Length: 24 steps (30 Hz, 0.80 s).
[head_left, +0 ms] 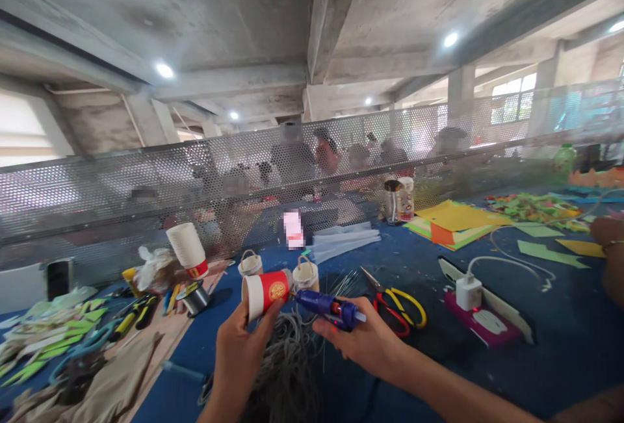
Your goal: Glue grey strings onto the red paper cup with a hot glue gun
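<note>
My left hand (pixel 238 351) is closed round a red paper cup (pixel 266 292), held on its side with the white open mouth facing left. My right hand (pixel 365 342) grips a blue glue gun (pixel 329 308) whose nozzle points left at the bottom end of the cup. Below both hands lies a tangle of grey cord (pixel 287 364) on the blue table (pixel 560 358). Two small cup baskets with handles (pixel 305 273) stand just behind the red cup.
Yellow-handled scissors (pixel 400 303) lie right of my hands; a white charger on a power strip (pixel 470 293) sits further right. A stack of paper cups (pixel 188 251), tools, green cutouts and coloured paper (pixel 455 218) crowd the table. A mesh divider (pixel 146 195) separates people beyond. Another person's arm (pixel 611 254) shows at right.
</note>
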Each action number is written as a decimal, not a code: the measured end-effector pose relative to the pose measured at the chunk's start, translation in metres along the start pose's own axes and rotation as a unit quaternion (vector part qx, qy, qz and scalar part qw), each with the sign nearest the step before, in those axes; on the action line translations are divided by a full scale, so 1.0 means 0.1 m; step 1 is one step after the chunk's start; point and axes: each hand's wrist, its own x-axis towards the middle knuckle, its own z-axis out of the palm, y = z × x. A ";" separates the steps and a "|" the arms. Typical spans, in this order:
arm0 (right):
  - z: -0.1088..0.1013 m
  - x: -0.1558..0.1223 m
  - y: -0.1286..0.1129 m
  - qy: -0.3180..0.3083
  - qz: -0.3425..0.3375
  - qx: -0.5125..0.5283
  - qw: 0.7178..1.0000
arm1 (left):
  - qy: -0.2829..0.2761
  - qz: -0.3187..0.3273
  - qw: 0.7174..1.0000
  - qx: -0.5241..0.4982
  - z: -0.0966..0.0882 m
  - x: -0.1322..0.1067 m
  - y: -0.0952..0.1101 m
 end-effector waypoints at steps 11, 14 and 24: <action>-0.04 0.00 -0.05 0.001 -0.001 0.004 1.000 | -0.004 -0.004 1.000 -0.020 0.02 -0.02 0.02; -0.03 0.01 -0.03 0.000 -0.001 0.012 1.000 | -0.004 -0.010 1.000 -0.017 0.02 -0.02 0.01; -0.02 0.02 0.02 0.010 0.005 0.012 1.000 | -0.018 -0.003 1.000 -0.018 0.02 -0.02 -0.02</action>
